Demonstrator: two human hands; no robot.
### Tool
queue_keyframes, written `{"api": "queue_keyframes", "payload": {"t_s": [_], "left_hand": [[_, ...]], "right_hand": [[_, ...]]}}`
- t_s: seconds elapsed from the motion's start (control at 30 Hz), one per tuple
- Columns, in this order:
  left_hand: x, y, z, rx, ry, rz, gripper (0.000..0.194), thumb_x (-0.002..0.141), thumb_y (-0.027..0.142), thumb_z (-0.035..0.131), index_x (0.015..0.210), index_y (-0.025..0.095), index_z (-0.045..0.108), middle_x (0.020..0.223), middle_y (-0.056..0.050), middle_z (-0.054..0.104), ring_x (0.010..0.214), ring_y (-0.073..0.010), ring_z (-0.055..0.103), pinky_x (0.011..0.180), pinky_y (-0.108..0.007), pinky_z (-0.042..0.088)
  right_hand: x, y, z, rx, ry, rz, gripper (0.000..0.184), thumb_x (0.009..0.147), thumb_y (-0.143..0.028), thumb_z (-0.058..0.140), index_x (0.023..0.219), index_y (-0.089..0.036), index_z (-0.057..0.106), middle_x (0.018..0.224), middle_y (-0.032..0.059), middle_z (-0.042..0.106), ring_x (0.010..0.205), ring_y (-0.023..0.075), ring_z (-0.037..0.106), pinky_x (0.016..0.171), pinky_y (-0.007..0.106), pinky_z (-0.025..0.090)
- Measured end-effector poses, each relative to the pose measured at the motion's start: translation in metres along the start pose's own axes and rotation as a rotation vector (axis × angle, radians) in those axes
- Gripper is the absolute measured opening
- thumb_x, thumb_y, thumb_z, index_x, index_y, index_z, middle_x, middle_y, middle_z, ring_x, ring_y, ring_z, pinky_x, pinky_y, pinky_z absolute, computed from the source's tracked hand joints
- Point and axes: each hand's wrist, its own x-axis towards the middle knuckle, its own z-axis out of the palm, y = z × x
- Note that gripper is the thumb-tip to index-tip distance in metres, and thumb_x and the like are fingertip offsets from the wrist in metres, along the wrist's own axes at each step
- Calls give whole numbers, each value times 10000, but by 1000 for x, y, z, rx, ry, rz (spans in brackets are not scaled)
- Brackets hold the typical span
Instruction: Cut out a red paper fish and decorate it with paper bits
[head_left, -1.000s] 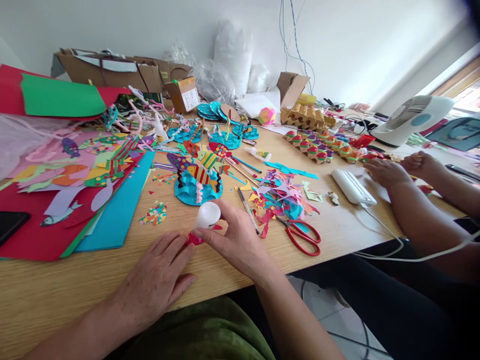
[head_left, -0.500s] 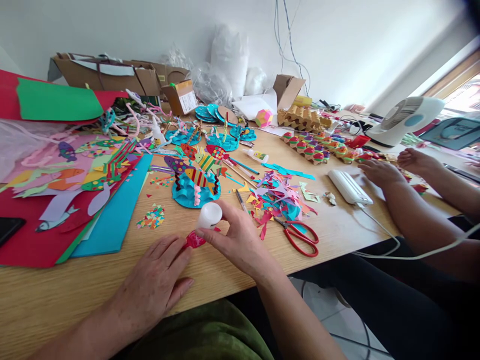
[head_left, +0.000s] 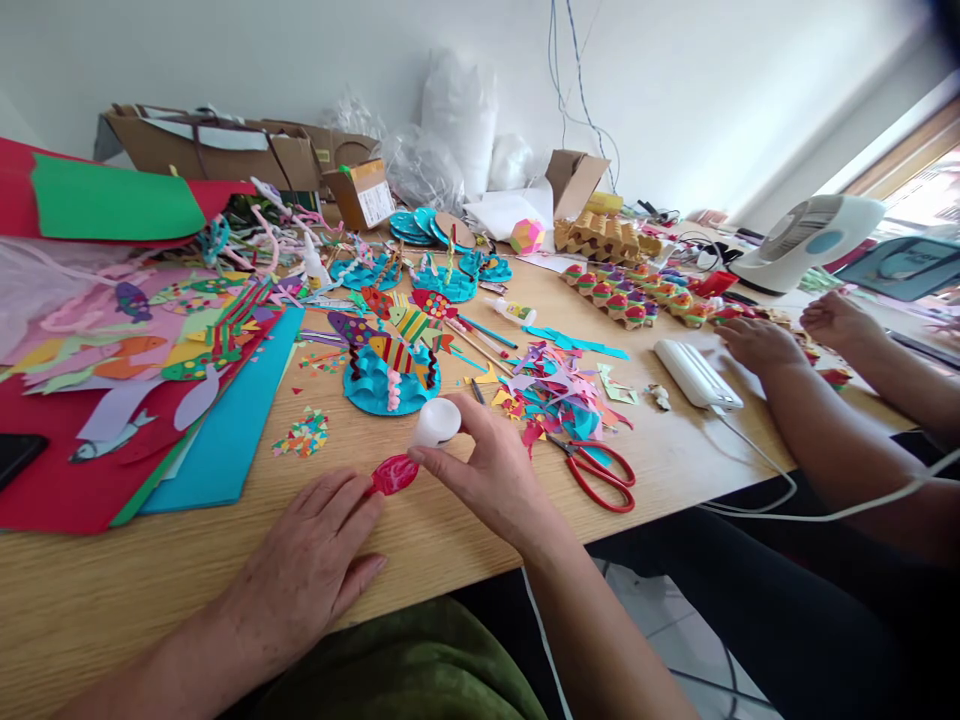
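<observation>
On the table lies a red fish-shaped cutout [head_left: 395, 474] with whitish, wet-looking streaks across its face. The fingertips of my left hand [head_left: 319, 550] rest on its left end; that hand is flat, thumb apart. My right hand [head_left: 491, 470] is closed around a white glue bottle [head_left: 436, 424], held bottom-up just right of the cutout. Whether the bottle's tip touches anything is hidden by my fingers. Behind them stands a blue scalloped base [head_left: 373, 385] with striped and spotted paper fish [head_left: 394, 355] on it.
Red-handled scissors [head_left: 606, 475] lie right of my right hand, beside a heap of paper scraps [head_left: 559, 385]. Confetti bits [head_left: 302, 433] and coloured sheets [head_left: 225, 450] are on the left. A co-worker's hands [head_left: 765, 345] are at the right, behind a white power bank [head_left: 697, 375].
My right hand and the glue bottle have moved a little right, off the red cutout, so more of it shows. My left hand has stayed in place.
</observation>
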Motion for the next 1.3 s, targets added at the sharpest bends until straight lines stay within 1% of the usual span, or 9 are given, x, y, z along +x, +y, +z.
{"api": "queue_keyframes", "payload": {"t_s": [0.07, 0.23, 0.37, 0.53, 0.7, 0.93, 1.03, 1.13, 1.3], "left_hand": [[-1, 0, 1, -10, -12, -16, 291, 896, 302, 467, 1136, 166, 559, 1141, -109, 605, 1067, -271, 535, 914, -413, 458], [-1, -1, 3, -16, 13, -2, 303, 900, 326, 453, 1131, 160, 559, 1134, -118, 607, 1070, -281, 533, 899, -433, 473], [1, 0, 1, -28, -3, -4, 288, 886, 266, 453, 1126, 147, 559, 1109, -126, 602, 1058, -287, 536, 883, -435, 485], [2, 1, 0, -24, -13, -14, 278, 881, 272, 464, 1117, 158, 559, 1120, -112, 608, 1067, -275, 545, 911, -416, 471], [0, 0, 2, 0, -35, -24, 279, 883, 283, 478, 1126, 168, 549, 1160, -102, 599, 1115, -270, 524, 944, -405, 458], [-1, 0, 4, -19, -12, -8, 290, 879, 287, 479, 1120, 146, 556, 1148, -123, 596, 1109, -286, 516, 941, -419, 448], [-1, 0, 3, -17, -12, -7, 280, 890, 283, 465, 1118, 148, 555, 1147, -120, 592, 1101, -280, 518, 933, -410, 448], [1, 1, 1, -9, -3, -11, 265, 903, 281, 442, 1109, 159, 556, 1130, -109, 591, 1070, -272, 525, 915, -405, 451], [2, 2, -1, -13, 8, -16, 257, 913, 272, 424, 1098, 161, 564, 1123, -108, 591, 1049, -268, 525, 903, -401, 447]], "right_hand": [[-1, 0, 0, 5, 8, -10, 208, 767, -272, 715, 922, -204, 594, 856, 11, 670, 787, 180, 604, 663, 257, 436], [-5, -8, 5, 62, -84, -4, 204, 781, -273, 703, 932, -189, 594, 860, 17, 669, 789, 176, 600, 677, 258, 438], [-6, -13, 6, 76, -114, 13, 252, 764, -281, 729, 953, -184, 595, 856, 17, 665, 788, 180, 597, 674, 260, 426], [0, -13, 8, 85, -138, 22, 207, 776, -282, 709, 912, -180, 591, 844, 21, 655, 786, 184, 590, 665, 266, 418], [7, -11, 15, 108, -115, 27, 201, 774, -254, 699, 930, -179, 599, 827, 15, 645, 755, 179, 590, 649, 267, 413], [8, -10, 20, 126, -97, -12, 217, 763, -252, 721, 921, -171, 597, 812, 7, 635, 746, 169, 580, 639, 250, 403], [9, -9, 18, 114, -96, 4, 211, 759, -246, 725, 907, -169, 595, 781, -2, 624, 721, 162, 570, 629, 246, 393], [9, -5, 12, 63, -63, 29, 196, 761, -264, 720, 879, -179, 589, 762, -7, 613, 709, 164, 558, 616, 249, 373], [6, 1, 3, 49, -14, 21, 167, 777, -266, 704, 822, -185, 566, 766, -9, 598, 710, 155, 547, 612, 242, 369]]}}
